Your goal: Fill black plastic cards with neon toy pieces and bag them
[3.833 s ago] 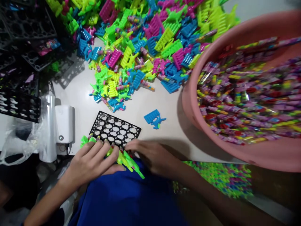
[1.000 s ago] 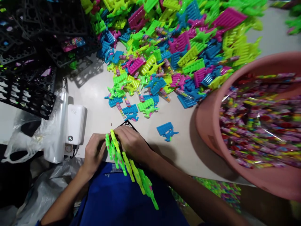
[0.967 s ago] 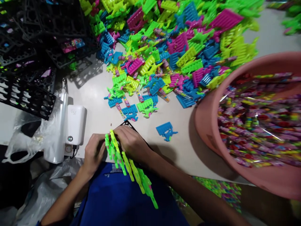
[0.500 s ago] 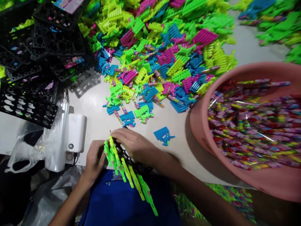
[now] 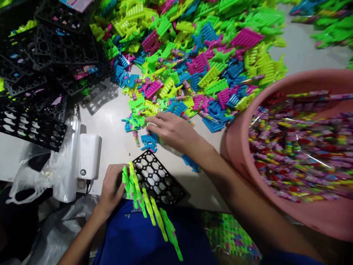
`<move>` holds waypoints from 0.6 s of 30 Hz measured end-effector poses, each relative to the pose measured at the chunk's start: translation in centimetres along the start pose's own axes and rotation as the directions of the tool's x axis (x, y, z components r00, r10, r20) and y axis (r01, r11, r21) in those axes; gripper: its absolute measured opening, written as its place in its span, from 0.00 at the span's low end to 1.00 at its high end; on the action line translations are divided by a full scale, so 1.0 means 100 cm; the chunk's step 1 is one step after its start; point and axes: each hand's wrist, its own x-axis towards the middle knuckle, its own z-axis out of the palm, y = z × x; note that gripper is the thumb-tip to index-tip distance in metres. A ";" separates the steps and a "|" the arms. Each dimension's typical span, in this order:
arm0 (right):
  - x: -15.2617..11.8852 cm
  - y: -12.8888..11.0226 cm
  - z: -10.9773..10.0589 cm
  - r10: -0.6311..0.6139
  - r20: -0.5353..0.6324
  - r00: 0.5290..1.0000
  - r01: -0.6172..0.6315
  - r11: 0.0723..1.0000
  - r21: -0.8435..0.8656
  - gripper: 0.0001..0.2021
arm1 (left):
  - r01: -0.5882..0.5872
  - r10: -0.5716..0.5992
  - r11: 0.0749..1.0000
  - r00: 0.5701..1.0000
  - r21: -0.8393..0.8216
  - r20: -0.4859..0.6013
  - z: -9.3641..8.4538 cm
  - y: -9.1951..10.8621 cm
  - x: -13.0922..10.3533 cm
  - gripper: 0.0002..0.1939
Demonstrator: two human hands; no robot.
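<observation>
My left hand (image 5: pixel 112 186) is closed on the near-left edge of a black plastic grid tray (image 5: pixel 154 176), which is tilted above the table edge. A row of neon yellow and green plastic pieces (image 5: pixel 147 206) sticks out along the tray's near side. My right hand (image 5: pixel 173 132) is away from the tray, its fingers stretched out and slightly apart over the near edge of the pile. Its fingertips are at a green comb-like piece (image 5: pixel 138 119) and close to a blue comb-like piece (image 5: pixel 149 139). Another blue piece (image 5: pixel 190 163) lies partly hidden under my right forearm.
A heap of bright comb-like pieces (image 5: pixel 204 62) covers the back of the table. On the right stands a pink tub (image 5: pixel 237 143) full of wrapped candy tubes (image 5: pixel 300 147). Black grid trays (image 5: pixel 33 121) are stacked left, near a white power bank (image 5: pixel 89 156) and clear plastic bags (image 5: pixel 64 173).
My right hand has let go of the tray and moved forward to the pile's near edge, uncovering the tray's grid. My left hand still holds the tray in nearly the same place.
</observation>
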 end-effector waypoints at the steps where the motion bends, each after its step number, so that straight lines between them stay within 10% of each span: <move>1: -0.006 0.001 -0.003 -0.012 -0.012 1.000 0.012 1.000 -0.002 0.14 | 0.000 0.000 1.000 1.000 0.002 0.002 0.000 0.000 0.000 0.14; 8: -0.015 0.001 0.007 -0.092 0.002 0.996 0.092 0.996 -0.007 0.18 | -0.014 0.014 1.000 1.000 0.023 -0.011 0.000 0.000 0.001 0.14; 14: 0.006 0.004 0.010 0.086 -0.027 0.996 -0.084 0.995 0.060 0.09 | -0.046 0.046 0.997 0.999 0.062 -0.007 -0.003 -0.002 0.000 0.11; 18: -0.008 -0.025 -0.004 0.324 -0.201 0.924 -0.226 0.890 0.395 0.07 | -0.033 0.034 0.995 0.999 0.089 -0.006 -0.002 -0.003 -0.001 0.11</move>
